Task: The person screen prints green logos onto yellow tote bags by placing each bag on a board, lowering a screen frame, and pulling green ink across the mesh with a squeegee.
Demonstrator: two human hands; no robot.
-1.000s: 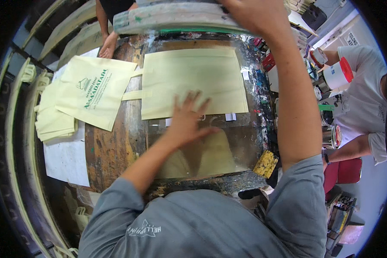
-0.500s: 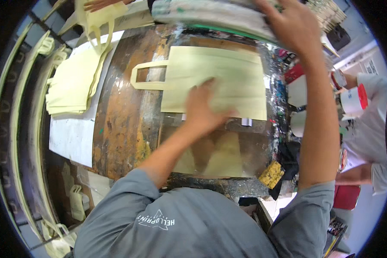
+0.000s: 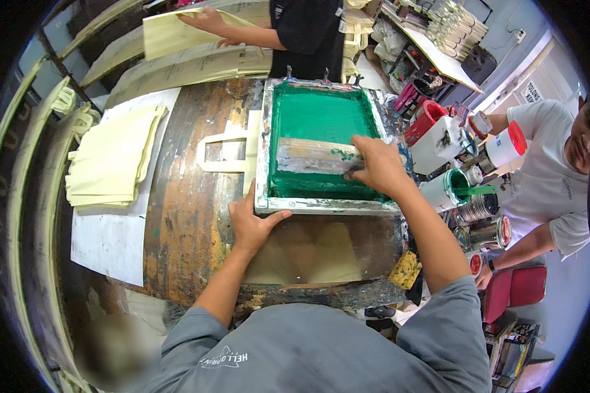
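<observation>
A silk-screen frame [image 3: 328,208] with green ink on its mesh lies flat over a pale yellow tote bag [image 3: 250,141]. Most of the bag is hidden; its left edge and handle loop show. My right hand [image 3: 380,169] is closed round the right end of a wooden squeegee [image 3: 308,157], which rests across the inked mesh. At the frame's near left corner, my left hand [image 3: 252,226] grips the rim, thumb along the near side and fingers by the left side. Hinge clamps [image 3: 326,76] show at the frame's far edge.
Yellow bags [image 3: 111,157] are stacked on a white board at left, beside racks [image 3: 39,196]. Ink pots [image 3: 442,187] and a yellow sponge [image 3: 405,270] line the right edge. One co-worker [image 3: 308,39] holds a bag at the back; another [image 3: 537,170] stands at right.
The screen has come down over the bag. My left hand has left the bag for the frame's near corner, and my right hand has come down from the raised frame onto the squeegee.
</observation>
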